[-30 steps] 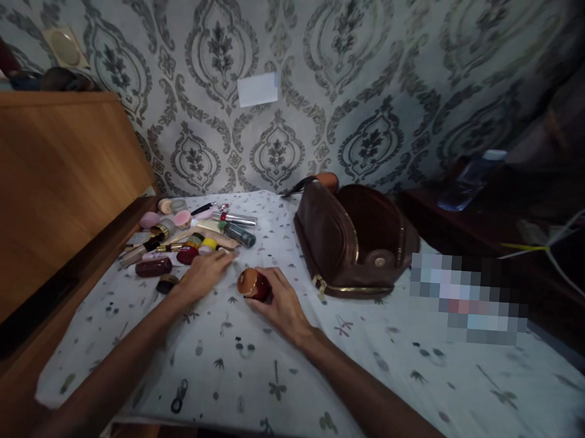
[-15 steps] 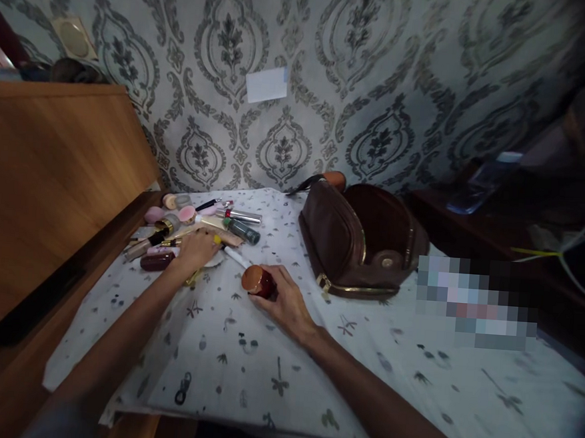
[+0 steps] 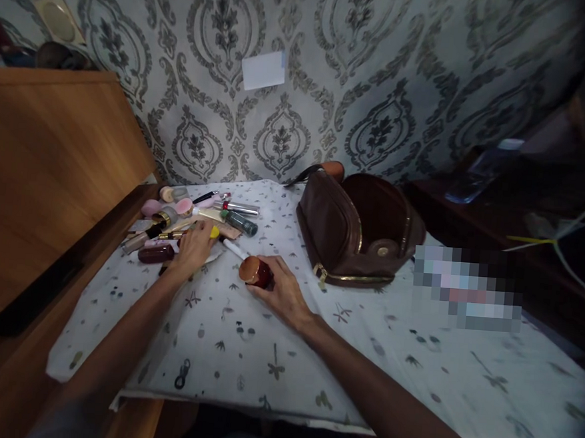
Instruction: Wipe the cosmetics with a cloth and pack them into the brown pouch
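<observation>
My right hand is wrapped round a small dark red jar with a coppery top, just above the cloth. A white stick-like item lies beyond the jar. Over the pile of cosmetics at the left, my left hand has its fingers curled down, and whatever they grip is hidden. Something yellow shows beside those fingers. Around this hand lie a dark maroon bottle, a green clear tube, a silver tube and a pink round container.
A brown toiletry bag stands unzipped on the patterned white cloth, right of the jar. A wooden panel borders the left side. Behind is the papered wall. A clear bottle and cables are at the far right.
The view has tilted slightly down. My left hand has shifted a little among the cosmetics, and a gold item by its wrist no longer shows. My right hand keeps holding the jar.
</observation>
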The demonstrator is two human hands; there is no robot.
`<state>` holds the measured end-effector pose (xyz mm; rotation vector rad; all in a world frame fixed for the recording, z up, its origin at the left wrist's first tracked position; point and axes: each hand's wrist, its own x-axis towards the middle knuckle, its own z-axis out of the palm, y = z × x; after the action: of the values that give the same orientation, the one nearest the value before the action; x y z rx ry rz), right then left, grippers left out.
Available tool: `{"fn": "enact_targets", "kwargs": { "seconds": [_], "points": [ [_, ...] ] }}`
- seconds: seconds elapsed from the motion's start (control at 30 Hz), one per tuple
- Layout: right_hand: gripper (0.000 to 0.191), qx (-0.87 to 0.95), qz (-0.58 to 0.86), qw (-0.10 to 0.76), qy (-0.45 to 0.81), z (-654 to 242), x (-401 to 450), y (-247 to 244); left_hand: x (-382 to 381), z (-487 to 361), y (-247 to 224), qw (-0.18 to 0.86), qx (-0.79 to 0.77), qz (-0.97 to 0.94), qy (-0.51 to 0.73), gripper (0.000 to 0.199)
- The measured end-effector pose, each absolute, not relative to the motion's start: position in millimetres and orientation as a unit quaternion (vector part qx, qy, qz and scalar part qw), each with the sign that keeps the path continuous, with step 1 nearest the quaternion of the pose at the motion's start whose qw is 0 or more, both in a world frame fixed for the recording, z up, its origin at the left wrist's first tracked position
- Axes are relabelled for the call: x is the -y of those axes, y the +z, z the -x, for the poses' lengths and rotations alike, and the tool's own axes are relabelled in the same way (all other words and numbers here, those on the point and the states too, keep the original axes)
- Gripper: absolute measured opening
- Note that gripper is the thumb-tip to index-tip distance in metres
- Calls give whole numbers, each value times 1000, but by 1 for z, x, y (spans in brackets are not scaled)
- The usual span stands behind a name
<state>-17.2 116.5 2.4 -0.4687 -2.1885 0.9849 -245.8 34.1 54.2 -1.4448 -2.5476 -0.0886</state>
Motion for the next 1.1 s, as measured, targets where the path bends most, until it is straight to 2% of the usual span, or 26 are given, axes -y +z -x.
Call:
{"fn": "enact_targets", "kwargs": {
  "seconds": [0.27, 0.4, 0.5, 0.6, 0.9, 1.1],
  "points": [
    [56, 842, 180, 333, 384, 17, -117, 2, -12, 238, 53, 151, 823, 526, -152, 30],
    [54, 845, 171, 338, 378, 17, -117, 1, -14, 218, 47, 77, 754, 650, -64, 26],
    [55, 843, 168, 346, 376, 17, -117, 0, -25, 207, 44, 50, 750, 660, -10, 34],
    [55, 842, 162, 346, 381, 16, -117, 0, -33, 207, 40, 72, 797, 597, -66, 42],
    [59, 839, 131, 350, 395, 16, -120, -5, 13, 219, 7, 32, 706, 684, -181, 36],
    [69, 854, 117, 346, 371, 17, -120, -11, 18, 216, 22, 32, 740, 602, -298, 25]
  ]
}}
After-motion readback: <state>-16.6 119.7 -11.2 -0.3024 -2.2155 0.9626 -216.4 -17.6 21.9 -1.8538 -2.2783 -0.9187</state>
